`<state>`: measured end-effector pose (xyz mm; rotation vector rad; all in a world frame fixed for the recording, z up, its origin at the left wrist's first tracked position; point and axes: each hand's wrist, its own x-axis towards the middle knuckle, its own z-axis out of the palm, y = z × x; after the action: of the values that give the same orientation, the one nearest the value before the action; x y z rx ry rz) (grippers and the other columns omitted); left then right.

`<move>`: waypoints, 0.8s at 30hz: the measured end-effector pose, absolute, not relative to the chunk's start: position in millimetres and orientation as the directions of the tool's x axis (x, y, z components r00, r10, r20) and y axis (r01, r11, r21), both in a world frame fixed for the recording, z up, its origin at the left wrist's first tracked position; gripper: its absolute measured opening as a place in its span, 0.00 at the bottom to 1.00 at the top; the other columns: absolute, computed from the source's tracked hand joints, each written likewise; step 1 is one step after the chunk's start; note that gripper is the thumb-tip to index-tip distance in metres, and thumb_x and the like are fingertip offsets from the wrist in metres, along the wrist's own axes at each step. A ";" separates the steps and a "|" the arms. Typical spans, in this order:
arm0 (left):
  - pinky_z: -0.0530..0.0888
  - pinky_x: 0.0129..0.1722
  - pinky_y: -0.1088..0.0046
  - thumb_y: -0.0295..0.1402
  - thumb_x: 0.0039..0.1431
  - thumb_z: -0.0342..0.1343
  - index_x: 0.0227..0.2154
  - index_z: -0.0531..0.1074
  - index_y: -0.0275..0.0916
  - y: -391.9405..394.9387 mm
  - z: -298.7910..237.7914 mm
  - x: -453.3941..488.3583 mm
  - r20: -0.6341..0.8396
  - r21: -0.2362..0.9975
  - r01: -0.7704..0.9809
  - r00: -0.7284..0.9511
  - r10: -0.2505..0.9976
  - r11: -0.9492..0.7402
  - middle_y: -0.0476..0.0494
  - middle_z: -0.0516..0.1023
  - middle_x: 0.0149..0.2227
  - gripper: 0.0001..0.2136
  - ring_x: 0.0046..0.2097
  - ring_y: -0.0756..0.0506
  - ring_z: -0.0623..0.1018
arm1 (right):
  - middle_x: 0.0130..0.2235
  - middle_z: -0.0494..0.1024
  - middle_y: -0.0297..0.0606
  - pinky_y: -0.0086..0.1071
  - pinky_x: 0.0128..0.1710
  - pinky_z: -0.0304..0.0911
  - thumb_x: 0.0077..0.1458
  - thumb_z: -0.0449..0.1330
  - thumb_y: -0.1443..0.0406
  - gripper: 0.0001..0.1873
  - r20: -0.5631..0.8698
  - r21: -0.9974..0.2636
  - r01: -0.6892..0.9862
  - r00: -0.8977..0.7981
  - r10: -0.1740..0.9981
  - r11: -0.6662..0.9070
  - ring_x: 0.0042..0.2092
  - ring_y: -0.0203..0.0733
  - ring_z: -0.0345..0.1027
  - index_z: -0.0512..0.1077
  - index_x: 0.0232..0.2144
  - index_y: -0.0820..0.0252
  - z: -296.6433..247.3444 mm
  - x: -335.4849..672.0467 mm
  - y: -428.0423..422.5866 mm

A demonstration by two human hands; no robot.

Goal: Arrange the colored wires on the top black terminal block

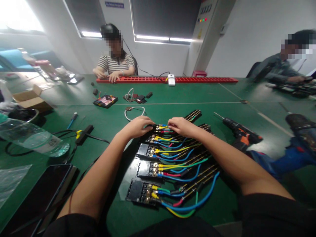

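Several black socket-like modules with brass terminals lie in a row before me, the nearest module (136, 190) at the bottom. Coloured wires (181, 168), yellow, green, blue and red, run from their terminals to long black strips with brass rails (201, 176). At the far end of the row, my left hand (140, 127) is closed on the black end of the farthest module (154, 127). Opposite it, my right hand (181, 126) pinches the short wires (163, 127) by that module's terminals. Its fingertips partly hide the wires.
Two drills (238, 131) lie to the right. A water bottle (37, 140), a phone (46, 194) and a black cable (85, 135) are at left. Beyond sit a white cable loop (134, 113), a small tray (105, 101) and a long red strip (143, 80). Two people work across the table.
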<state>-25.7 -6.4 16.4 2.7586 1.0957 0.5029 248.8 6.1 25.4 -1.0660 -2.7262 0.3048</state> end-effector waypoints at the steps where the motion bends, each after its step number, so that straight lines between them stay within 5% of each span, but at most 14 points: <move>1: 0.71 0.51 0.63 0.34 0.65 0.51 0.48 0.77 0.37 -7.1 17.2 -28.0 0.261 0.235 0.660 0.664 0.701 -0.713 0.38 0.79 0.47 0.14 0.49 0.42 0.76 | 0.35 0.74 0.41 0.31 0.38 0.55 0.64 0.52 0.63 0.10 0.108 -0.261 0.645 -0.720 0.685 0.718 0.36 0.39 0.63 0.71 0.36 0.61 25.4 248.6 6.1; 11: 0.73 0.48 0.67 0.30 0.61 0.51 0.43 0.80 0.38 -8.6 17.3 -72.2 0.212 0.106 0.940 0.297 0.931 -0.324 0.38 0.82 0.43 0.14 0.45 0.41 0.79 | 0.33 0.73 0.40 0.31 0.37 0.54 0.62 0.53 0.65 0.09 0.101 -0.238 0.661 -0.712 0.695 0.711 0.34 0.39 0.61 0.72 0.34 0.61 28.8 245.6 4.9; 19: 0.71 0.37 0.75 0.29 0.47 0.61 0.32 0.81 0.42 -6.7 32.5 -109.6 -0.260 0.065 0.990 0.135 0.956 -0.122 0.46 0.83 0.35 0.09 0.37 0.45 0.80 | 0.33 0.74 0.40 0.31 0.37 0.54 0.62 0.53 0.64 0.09 0.091 -0.213 0.662 -0.719 0.689 0.719 0.34 0.39 0.62 0.72 0.34 0.61 29.3 246.5 4.8; 24: 0.70 0.34 0.76 0.32 0.44 0.62 0.29 0.80 0.44 -6.5 24.8 -119.7 -0.354 0.082 0.989 0.143 0.924 -0.122 0.49 0.83 0.33 0.07 0.36 0.46 0.79 | 0.34 0.75 0.41 0.32 0.37 0.55 0.62 0.54 0.64 0.09 0.101 -0.238 0.636 -0.735 0.670 0.734 0.35 0.40 0.64 0.73 0.35 0.61 26.9 247.9 4.6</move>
<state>-119.7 -6.5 24.8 2.1295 1.8548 -0.3115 247.9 4.6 26.9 -1.0479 -2.7552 0.2797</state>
